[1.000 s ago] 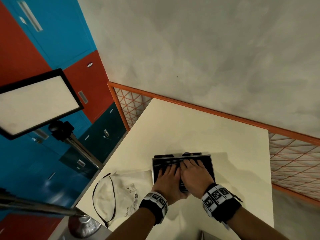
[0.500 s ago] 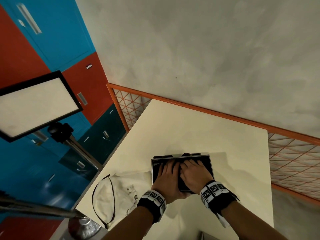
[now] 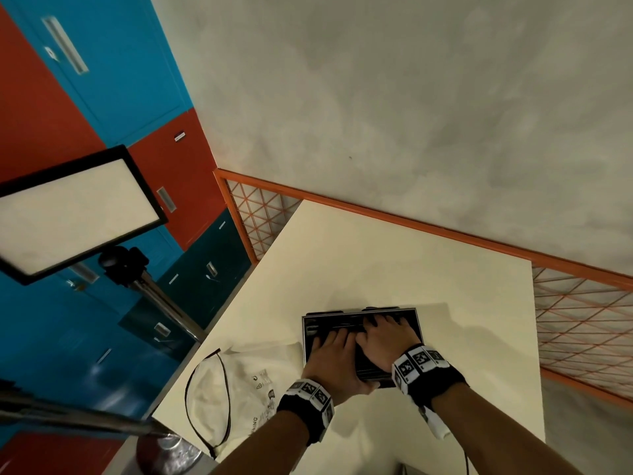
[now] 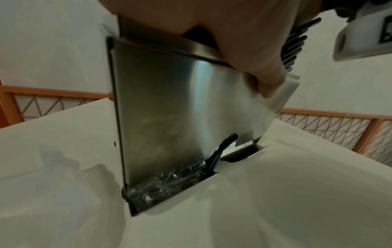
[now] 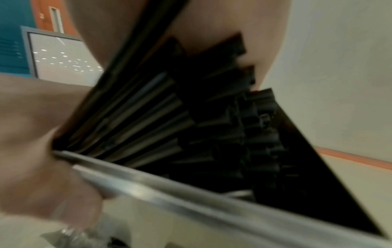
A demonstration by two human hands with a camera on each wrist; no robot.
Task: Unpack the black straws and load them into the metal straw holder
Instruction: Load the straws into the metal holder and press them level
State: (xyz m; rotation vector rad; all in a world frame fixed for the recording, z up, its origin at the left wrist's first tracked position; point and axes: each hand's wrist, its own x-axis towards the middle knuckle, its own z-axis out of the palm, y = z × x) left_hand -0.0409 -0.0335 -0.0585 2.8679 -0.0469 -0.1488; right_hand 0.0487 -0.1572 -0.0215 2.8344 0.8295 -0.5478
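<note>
Many black plastic straws (image 3: 337,325), light and slippery I judge; my right hand (image 3: 383,341) presses them flat-fingered, my left hand (image 3: 330,354) pinches the stiff rectangular metal straw holder (image 4: 169,100) by its near wall.

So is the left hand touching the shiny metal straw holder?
Touching. In the left wrist view, the left hand wraps its thumb over the rim of the shiny metal straw holder.

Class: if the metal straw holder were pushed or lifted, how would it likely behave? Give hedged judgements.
Probably stiff: the metal straw holder has flat, folded sheet walls. Likely to slide rather than tip, given its broad footprint on the smooth table. Tilted, its loose black straws might shift or roll.
</note>
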